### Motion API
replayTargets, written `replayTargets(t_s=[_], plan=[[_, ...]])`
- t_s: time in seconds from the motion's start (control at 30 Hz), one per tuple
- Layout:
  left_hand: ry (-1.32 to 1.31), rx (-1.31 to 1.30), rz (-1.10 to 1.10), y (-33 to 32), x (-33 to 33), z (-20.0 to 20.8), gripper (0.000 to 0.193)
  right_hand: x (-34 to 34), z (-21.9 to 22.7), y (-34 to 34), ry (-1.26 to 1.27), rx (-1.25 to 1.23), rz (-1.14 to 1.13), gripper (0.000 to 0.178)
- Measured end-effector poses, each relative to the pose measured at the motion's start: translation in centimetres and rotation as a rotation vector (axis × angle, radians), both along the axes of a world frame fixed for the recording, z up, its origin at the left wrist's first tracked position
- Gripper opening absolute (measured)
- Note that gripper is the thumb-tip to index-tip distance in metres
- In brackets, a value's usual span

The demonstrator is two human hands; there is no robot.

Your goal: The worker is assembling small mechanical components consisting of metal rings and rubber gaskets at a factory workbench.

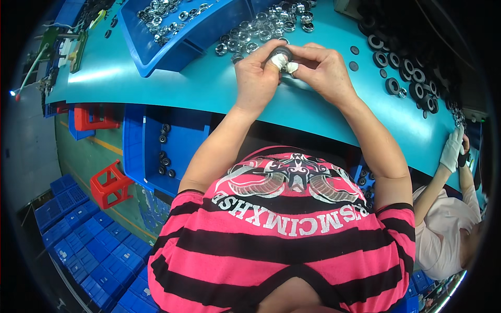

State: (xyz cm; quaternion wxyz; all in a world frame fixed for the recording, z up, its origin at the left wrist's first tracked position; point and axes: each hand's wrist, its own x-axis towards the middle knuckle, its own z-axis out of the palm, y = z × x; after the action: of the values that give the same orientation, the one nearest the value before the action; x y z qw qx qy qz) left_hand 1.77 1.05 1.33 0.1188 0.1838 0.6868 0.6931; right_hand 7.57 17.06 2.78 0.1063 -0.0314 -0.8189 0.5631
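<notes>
Above the turquoise table, both hands meet at a small black toy tyre. My left hand is closed round its left side, the thumb in a white cover pressing on it. From the other side, my right hand grips it with bent fingers, its thumb also wrapped in white. Whether a hub sits inside the tyre is hidden by the thumbs. Just beyond my hands lies a heap of shiny chrome wheel hubs.
A blue bin of chrome hubs stands at the left. Black tyres are spread at the right, near a co-worker's gloved hand. Below the table edge, a blue crate holds several wheels; a red stool stands on the floor.
</notes>
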Motion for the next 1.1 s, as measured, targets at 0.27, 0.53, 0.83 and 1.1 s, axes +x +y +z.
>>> replayTargets(t_s=[0.27, 0.53, 0.83, 1.1], plan=[[-0.121, -0.023, -0.037, 0.0, -0.5, 0.5, 0.025, 0.3, 0.3, -0.8, 0.098, 0.276, -0.080, 0.033], [-0.136, 0.090, -0.242, -0.4, -1.7, 0.5, 0.030, -0.4, 0.2, 0.9, -0.041, -0.147, -0.036, 0.033], [-0.059, 0.064, -0.028, 1.6, -1.1, -0.1, 0.023, -0.3, -0.3, 0.8, -0.041, -0.064, -0.050, 0.032], [-0.158, -0.007, -0.175, 1.0, -1.6, 0.8, 0.037, -1.2, -1.5, 1.9, -0.198, -0.372, -0.030, 0.037]])
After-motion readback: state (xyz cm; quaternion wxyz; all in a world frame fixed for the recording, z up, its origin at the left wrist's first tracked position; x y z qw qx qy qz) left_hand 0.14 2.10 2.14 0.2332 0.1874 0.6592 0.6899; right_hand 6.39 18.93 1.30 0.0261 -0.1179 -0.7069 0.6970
